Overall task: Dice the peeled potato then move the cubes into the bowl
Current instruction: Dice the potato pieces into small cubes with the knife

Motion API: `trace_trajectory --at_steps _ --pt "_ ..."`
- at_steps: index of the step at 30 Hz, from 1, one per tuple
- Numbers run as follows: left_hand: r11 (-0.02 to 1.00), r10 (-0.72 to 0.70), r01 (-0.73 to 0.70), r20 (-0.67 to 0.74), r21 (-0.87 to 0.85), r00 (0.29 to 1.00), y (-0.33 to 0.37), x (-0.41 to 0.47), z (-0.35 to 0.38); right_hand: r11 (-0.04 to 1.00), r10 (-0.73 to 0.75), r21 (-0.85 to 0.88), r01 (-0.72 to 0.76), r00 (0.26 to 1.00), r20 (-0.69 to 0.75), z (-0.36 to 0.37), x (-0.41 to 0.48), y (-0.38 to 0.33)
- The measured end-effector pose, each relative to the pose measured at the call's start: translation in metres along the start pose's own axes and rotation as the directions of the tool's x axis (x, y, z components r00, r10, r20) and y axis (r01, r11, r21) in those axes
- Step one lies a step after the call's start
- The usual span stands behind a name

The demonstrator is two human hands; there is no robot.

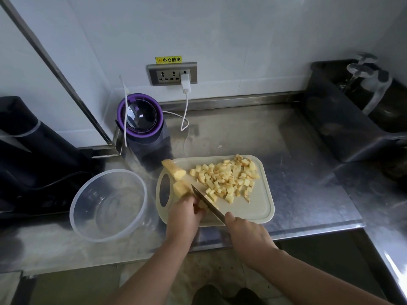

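One clear plastic bowl (76, 201), one cream cutting board (253, 208), heaped yellow potato cubes (224, 177); left hand (184, 214) holds yellow potato piece (181, 189), right hand (246, 235) grips dark knife (207, 202); steel counter (308, 172).

Steel counter (297, 150) against white wall (220, 29)

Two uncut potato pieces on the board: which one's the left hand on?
The nearer piece, held by the left hand beside the knife; the farther piece lies free, overhanging the board.
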State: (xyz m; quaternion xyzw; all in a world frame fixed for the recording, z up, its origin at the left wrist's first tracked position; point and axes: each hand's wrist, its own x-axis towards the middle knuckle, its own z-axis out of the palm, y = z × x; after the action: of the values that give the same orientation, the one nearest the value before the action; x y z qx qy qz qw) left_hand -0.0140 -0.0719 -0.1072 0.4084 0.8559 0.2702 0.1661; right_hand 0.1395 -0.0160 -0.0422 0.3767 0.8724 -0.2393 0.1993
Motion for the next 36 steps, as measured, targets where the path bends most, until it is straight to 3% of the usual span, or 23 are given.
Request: trace_trajectory --at_steps 11,20,23,28,33,36 --pt "0.999 0.005 -0.006 0.011 0.047 1.0 0.016 0.01 0.012 0.999 0.002 -0.049 -0.004 0.999 -0.045 -0.019 0.0 0.028" --pt "0.997 -0.052 0.053 0.021 -0.05 0.998 0.02 0.008 -0.004 0.997 0.053 -0.05 -0.059 0.992 -0.119 -0.035 0.001 0.047" --pt "0.997 0.007 -0.01 -0.038 -0.082 0.999 0.017 0.003 -0.025 0.998 0.011 -0.058 -0.016 0.996 -0.091 -0.035 -0.002 0.043" --pt "0.996 0.037 -0.057 -0.267 -0.071 0.963 0.007 0.013 -0.054 0.994 -0.066 -0.092 0.064 0.998 -0.022 -0.023 -0.003 0.036" --pt "0.995 -0.03 0.033 -0.03 0.098 0.999 0.0 0.028 -0.051 0.988 -0.066 -0.142 0.065 0.998 0.001 -0.019 0.007 0.041" --pt "0.99 -0.052 0.048 0.03 0.134 0.998 -0.003 0.032 -0.046 0.991 -0.042 -0.131 0.039 0.999 -0.025 -0.026 0.016 0.045"
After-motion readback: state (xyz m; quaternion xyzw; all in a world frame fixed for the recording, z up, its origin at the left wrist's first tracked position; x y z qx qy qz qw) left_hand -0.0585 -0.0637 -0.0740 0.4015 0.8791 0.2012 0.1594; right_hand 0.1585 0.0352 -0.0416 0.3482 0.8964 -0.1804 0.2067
